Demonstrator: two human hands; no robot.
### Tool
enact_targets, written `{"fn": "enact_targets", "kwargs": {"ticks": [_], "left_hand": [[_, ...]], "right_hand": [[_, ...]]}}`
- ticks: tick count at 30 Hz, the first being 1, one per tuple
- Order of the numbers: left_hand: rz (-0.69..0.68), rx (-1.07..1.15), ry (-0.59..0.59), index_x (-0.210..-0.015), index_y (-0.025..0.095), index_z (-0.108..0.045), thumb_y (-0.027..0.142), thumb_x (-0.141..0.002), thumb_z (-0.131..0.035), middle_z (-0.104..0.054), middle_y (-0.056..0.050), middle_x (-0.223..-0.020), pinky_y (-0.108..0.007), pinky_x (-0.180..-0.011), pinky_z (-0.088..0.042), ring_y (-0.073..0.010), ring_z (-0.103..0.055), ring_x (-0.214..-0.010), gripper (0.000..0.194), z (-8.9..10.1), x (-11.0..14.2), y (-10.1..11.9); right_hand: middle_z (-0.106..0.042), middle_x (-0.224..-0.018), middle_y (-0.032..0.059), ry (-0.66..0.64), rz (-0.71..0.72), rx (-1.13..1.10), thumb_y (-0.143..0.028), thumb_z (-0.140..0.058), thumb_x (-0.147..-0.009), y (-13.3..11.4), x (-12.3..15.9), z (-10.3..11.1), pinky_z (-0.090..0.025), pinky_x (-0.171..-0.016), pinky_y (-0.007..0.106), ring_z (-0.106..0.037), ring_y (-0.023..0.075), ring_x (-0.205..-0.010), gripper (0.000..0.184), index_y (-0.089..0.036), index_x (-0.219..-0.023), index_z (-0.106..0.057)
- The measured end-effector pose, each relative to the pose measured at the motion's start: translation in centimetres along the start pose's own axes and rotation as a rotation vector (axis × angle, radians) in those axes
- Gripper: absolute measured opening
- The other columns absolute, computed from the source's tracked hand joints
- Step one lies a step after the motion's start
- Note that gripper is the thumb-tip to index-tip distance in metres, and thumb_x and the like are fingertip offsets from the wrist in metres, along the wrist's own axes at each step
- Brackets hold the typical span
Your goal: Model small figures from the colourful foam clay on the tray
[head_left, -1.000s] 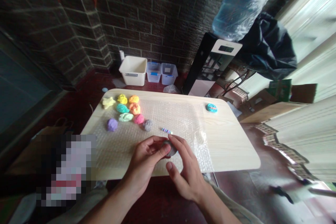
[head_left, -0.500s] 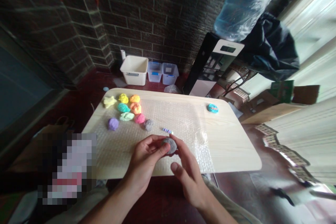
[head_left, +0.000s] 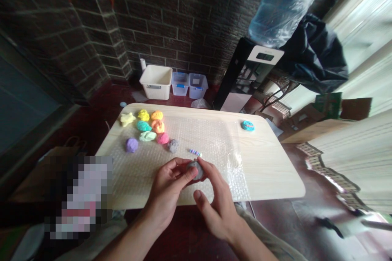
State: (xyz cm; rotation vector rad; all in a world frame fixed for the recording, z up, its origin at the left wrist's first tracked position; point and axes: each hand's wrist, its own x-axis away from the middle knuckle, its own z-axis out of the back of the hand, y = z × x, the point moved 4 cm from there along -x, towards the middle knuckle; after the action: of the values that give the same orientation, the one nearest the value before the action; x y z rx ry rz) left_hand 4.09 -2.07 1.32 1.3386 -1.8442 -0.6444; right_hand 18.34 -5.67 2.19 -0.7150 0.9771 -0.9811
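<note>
A grey, rounded lump of modelling clay (head_left: pixel 197 170) is held above the near part of the table. My left hand (head_left: pixel 168 183) grips it from the left, thumb pressed on top and fingers behind. From the right, the curled fingers of my right hand (head_left: pixel 217 195) rest against the lump, while that thumb stands away from it. Just beyond my fingertips lies a small striped stick (head_left: pixel 195 152). Farther left are a crumbly grey lump (head_left: pixel 173 145), a pink lump (head_left: pixel 162 138), a purple lump (head_left: pixel 132 145) and several yellow, orange and green ones.
Bubble wrap (head_left: pixel 211 138) covers much of the pale wooden table (head_left: pixel 272 167). A round blue piece (head_left: pixel 248 125) sits at the table's far right. Behind stand a white bin (head_left: pixel 156 85), two clear boxes and a water dispenser (head_left: pixel 245 73). A cardboard box (head_left: pixel 318 128) is at the right.
The grey clay has turned slightly and shifted a little left between my fingers. My right thumb has moved left and spread a bit. Things on the table have not moved.
</note>
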Motion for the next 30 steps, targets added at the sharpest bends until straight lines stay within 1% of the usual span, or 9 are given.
{"fn": "enact_targets", "kwargs": {"ticks": [4, 9, 12, 16, 19, 22, 24, 26, 30], "left_hand": [[-0.008, -0.026, -0.010, -0.095, 0.014, -0.079, 0.026, -0.074, -0.099, -0.083, -0.006, -0.086, -0.022, -0.074, -0.062, -0.0147, -0.077, -0.076, 0.032, -0.2, 0.0, 0.1], [0.002, -0.039, -0.006, -0.094, 0.014, -0.080, 0.027, -0.073, -0.099, -0.083, -0.005, -0.086, -0.022, -0.074, -0.062, -0.0143, -0.077, -0.077, 0.031, -0.1, -0.1, -0.2], [0.009, -0.048, -0.013, -0.094, 0.014, -0.080, 0.027, -0.075, -0.098, -0.083, -0.006, -0.088, -0.023, -0.077, -0.063, -0.0141, -0.077, -0.078, 0.029, 0.1, -0.1, -0.2], [0.005, -0.063, -0.008, -0.096, 0.014, -0.080, 0.027, -0.075, -0.097, -0.084, -0.008, -0.095, -0.026, -0.081, -0.064, -0.0174, -0.078, -0.085, 0.031, 0.1, -0.2, -0.1], [-0.001, -0.049, -0.007, -0.096, 0.014, -0.080, 0.027, -0.073, -0.098, -0.083, -0.007, -0.089, -0.025, -0.078, -0.063, -0.0166, -0.078, -0.081, 0.032, 0.0, -0.3, -0.1], [-0.024, -0.038, -0.011, -0.097, 0.014, -0.080, 0.026, -0.073, -0.099, -0.083, -0.006, -0.086, -0.023, -0.074, -0.061, -0.0151, -0.077, -0.077, 0.032, 0.0, -0.4, 0.0], [-0.046, -0.041, -0.006, -0.096, 0.014, -0.080, 0.026, -0.072, -0.099, -0.083, -0.006, -0.088, -0.023, -0.073, -0.061, -0.0152, -0.076, -0.078, 0.033, 0.1, -0.4, 0.0], [-0.059, -0.051, 0.004, -0.094, 0.014, -0.079, 0.025, -0.071, -0.100, -0.083, -0.007, -0.090, -0.024, -0.075, -0.061, -0.0160, -0.076, -0.081, 0.034, 0.2, -0.4, -0.1], [-0.076, -0.075, 0.015, -0.092, 0.014, -0.078, 0.025, -0.070, -0.100, -0.083, -0.007, -0.091, -0.026, -0.082, -0.061, -0.0168, -0.077, -0.085, 0.033, 0.5, -0.6, -0.4]], "right_hand": [[-0.054, -0.156, 0.0134, 0.012, 0.032, 0.000, -0.030, -0.058, -0.102, -0.1, 0.2, 0.3, -0.053, -0.112, 0.054, -0.058, 0.0327, -0.135, 0.067, -0.029, -0.166, -0.037], [-0.060, -0.147, 0.0139, -0.059, 0.028, 0.072, -0.027, -0.061, -0.098, -0.2, -0.3, 0.2, -0.056, -0.108, 0.052, -0.062, 0.0314, -0.128, 0.069, -0.026, -0.163, -0.039], [-0.060, -0.148, 0.0149, -0.081, 0.046, 0.147, -0.026, -0.063, -0.097, -0.3, -0.6, 0.4, -0.055, -0.111, 0.054, -0.061, 0.0330, -0.131, 0.070, -0.025, -0.163, -0.039], [-0.056, -0.155, 0.0142, -0.100, 0.062, 0.158, -0.027, -0.064, -0.097, -0.3, -0.6, 0.7, -0.053, -0.112, 0.055, -0.058, 0.0344, -0.137, 0.075, -0.028, -0.167, -0.034], [-0.059, -0.152, 0.0113, -0.067, 0.014, -0.002, -0.030, -0.063, -0.100, 0.0, -0.3, 0.8, -0.055, -0.108, 0.052, -0.061, 0.0325, -0.132, 0.068, -0.033, -0.164, -0.041], [-0.058, -0.157, 0.0082, 0.004, -0.113, -0.305, -0.039, -0.062, -0.103, 0.7, 0.0, 0.5, -0.055, -0.105, 0.049, -0.061, 0.0320, -0.133, 0.056, -0.037, -0.159, -0.050], [-0.061, -0.155, 0.0076, 0.034, -0.212, -0.502, -0.044, -0.064, -0.102, 1.2, 0.1, 0.1, -0.052, -0.108, 0.052, -0.061, 0.0333, -0.133, 0.054, -0.037, -0.154, -0.057], [-0.067, -0.147, 0.0085, 0.061, -0.283, -0.664, -0.048, -0.067, -0.097, 1.3, -0.1, -0.4, -0.047, -0.113, 0.056, -0.062, 0.0352, -0.131, 0.053, -0.034, -0.148, -0.064], [-0.075, -0.134, 0.0105, 0.104, -0.346, -0.884, -0.047, -0.066, -0.090, 1.2, -0.7, -0.9, -0.041, -0.118, 0.062, -0.063, 0.0379, -0.129, 0.045, -0.028, -0.130, -0.075]]}}
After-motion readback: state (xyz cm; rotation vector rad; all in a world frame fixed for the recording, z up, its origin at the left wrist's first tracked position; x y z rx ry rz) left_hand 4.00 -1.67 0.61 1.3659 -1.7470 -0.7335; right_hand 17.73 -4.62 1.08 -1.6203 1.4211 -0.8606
